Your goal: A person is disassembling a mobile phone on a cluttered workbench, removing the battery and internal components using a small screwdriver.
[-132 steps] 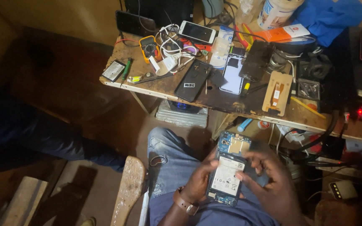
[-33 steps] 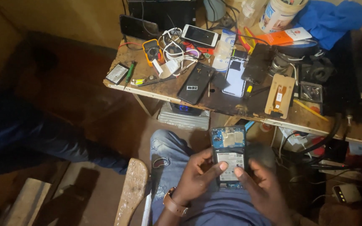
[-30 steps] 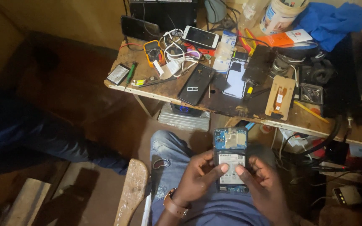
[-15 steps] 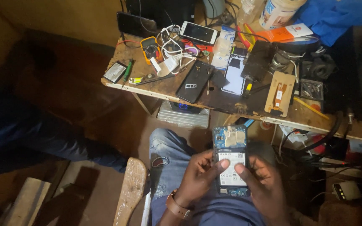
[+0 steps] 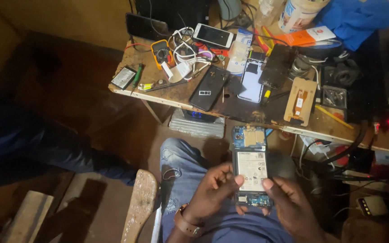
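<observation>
1. An opened phone (image 5: 251, 167), back cover off with battery and blue boards showing, is held over the lap
2. The left hand (image 5: 212, 192) grips its left edge, thumb on the battery
3. The right hand (image 5: 291, 209) grips its lower right edge, thumb on the battery
4. Beyond stands a wooden table (image 5: 167, 93) crowded with phones (image 5: 212, 35), a multimeter (image 5: 162, 51) and cables
</observation>
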